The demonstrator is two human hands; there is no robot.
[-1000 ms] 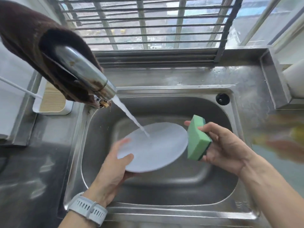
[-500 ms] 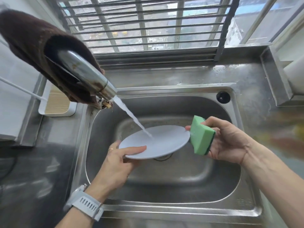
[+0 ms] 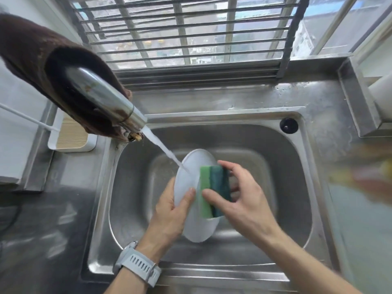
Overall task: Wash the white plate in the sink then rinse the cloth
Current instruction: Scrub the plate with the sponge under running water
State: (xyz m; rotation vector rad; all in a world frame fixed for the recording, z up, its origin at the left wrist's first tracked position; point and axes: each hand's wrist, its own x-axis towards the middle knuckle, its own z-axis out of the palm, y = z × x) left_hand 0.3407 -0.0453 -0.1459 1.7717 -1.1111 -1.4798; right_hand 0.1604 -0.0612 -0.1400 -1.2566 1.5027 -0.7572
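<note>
Over the sink point(image 3: 305, 187), the left hand point(image 3: 169, 211) grips the white plate point(image 3: 188, 187) under running water point(image 3: 163, 148). The right hand point(image 3: 239, 200) pinches a green sponge point(image 3: 214, 192) against it.

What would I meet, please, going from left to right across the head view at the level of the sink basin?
white tray with slatted insert → left hand → white plate → green sponge → right hand → black sink plug
</note>
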